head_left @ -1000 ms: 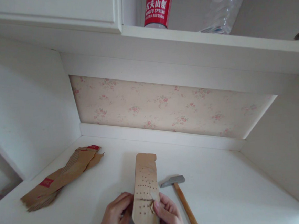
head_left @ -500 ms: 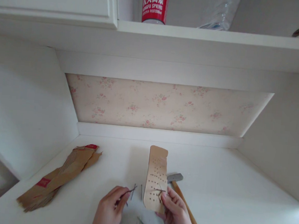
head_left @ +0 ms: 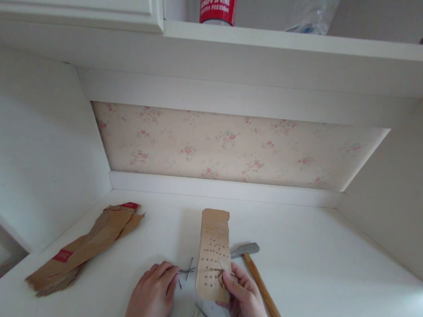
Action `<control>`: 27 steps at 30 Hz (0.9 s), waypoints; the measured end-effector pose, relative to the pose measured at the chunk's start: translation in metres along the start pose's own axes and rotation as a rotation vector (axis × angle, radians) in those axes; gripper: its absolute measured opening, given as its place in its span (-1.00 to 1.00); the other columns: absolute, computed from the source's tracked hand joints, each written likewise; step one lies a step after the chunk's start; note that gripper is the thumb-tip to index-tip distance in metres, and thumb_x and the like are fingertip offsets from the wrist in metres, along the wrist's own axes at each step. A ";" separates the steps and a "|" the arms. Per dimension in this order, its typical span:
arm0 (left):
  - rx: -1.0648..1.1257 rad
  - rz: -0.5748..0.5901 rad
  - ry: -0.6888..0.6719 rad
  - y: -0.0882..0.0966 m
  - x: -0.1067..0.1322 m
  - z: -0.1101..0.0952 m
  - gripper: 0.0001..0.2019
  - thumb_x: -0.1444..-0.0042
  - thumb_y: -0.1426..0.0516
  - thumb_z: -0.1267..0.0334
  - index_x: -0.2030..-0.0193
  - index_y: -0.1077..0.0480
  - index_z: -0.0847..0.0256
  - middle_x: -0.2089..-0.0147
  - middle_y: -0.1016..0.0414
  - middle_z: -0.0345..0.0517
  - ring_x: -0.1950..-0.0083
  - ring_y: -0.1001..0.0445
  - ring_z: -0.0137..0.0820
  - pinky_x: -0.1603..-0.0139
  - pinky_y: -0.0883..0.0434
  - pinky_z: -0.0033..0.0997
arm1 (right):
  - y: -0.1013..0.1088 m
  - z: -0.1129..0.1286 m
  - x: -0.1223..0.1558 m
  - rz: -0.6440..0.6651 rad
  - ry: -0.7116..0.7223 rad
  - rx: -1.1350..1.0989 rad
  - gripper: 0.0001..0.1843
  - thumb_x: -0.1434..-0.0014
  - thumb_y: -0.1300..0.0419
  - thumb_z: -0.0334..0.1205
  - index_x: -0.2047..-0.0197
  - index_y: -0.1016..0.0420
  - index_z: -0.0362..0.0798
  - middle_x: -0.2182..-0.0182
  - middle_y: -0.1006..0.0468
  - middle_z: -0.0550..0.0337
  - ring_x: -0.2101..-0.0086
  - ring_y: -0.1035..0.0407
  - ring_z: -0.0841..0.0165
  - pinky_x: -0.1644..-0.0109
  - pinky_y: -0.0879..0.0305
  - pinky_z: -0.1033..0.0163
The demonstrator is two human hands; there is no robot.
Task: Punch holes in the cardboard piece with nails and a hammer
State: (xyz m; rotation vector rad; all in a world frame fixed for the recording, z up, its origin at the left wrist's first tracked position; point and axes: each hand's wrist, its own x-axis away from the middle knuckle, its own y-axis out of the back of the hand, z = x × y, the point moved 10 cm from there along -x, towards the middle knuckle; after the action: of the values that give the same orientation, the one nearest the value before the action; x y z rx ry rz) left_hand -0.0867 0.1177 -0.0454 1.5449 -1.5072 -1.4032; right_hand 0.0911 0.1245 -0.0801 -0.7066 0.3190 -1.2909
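Observation:
My right hand point(head_left: 244, 300) grips the lower edge of a strip of brown cardboard point(head_left: 212, 249) punched with rows of small holes, holding it upright above the white desk point(head_left: 316, 264). My left hand point(head_left: 153, 293) is closed in a pinch on a thin nail point(head_left: 187, 270), whose tip meets the strip's left edge. A few more nails point(head_left: 202, 314) lie on the desk between my hands.
A hammer point(head_left: 260, 284) with a wooden handle lies just right of the strip. Torn brown cardboard pieces point(head_left: 83, 248) lie at the left. On the shelf above stand a red-labelled bottle point(head_left: 218, 3) and a clear plastic bottle point(head_left: 314, 12).
My left hand let go of the strip, picked up a nail and has brought it to the strip's left edge. The strip shifted right, then back left a little.

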 end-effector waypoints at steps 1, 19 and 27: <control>-0.006 0.019 0.000 -0.001 0.000 -0.001 -0.71 -0.27 0.01 0.35 0.10 -0.55 0.13 0.10 -0.59 -0.08 0.10 -0.54 -0.23 -0.03 -0.44 -0.19 | 0.001 -0.001 -0.001 0.004 -0.004 0.004 -0.73 -0.13 -0.32 -0.19 0.10 -0.53 -0.12 0.38 -0.68 0.13 0.51 -0.53 0.45 0.49 -0.50 0.43; 0.471 -0.193 -0.143 0.022 0.004 -0.026 -0.76 -0.26 -0.05 0.35 0.09 -0.54 0.16 0.12 -0.53 0.02 0.09 -0.51 -0.27 0.06 -0.49 -0.36 | -0.012 -0.010 0.001 0.081 -0.083 -0.038 -0.73 -0.14 -0.32 -0.20 0.11 -0.56 -0.15 0.35 -0.69 0.05 0.51 -0.55 0.44 0.52 -0.49 0.46; 1.027 0.158 -0.042 0.012 -0.001 -0.055 -0.74 -0.15 -0.15 0.23 0.05 -0.57 0.12 -0.03 -0.52 0.04 -0.03 -0.48 -0.17 -0.07 -0.42 -0.26 | -0.026 -0.024 0.003 0.163 -0.159 -0.014 -0.66 -0.09 -0.35 -0.15 0.11 -0.55 -0.18 0.34 -0.67 -0.01 0.50 -0.56 0.40 0.49 -0.48 0.44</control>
State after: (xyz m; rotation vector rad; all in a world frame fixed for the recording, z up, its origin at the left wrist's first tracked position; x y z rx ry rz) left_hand -0.0401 0.1010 -0.0179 1.8499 -2.5121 -0.5341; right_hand 0.0580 0.1118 -0.0811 -0.7738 0.2510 -1.0724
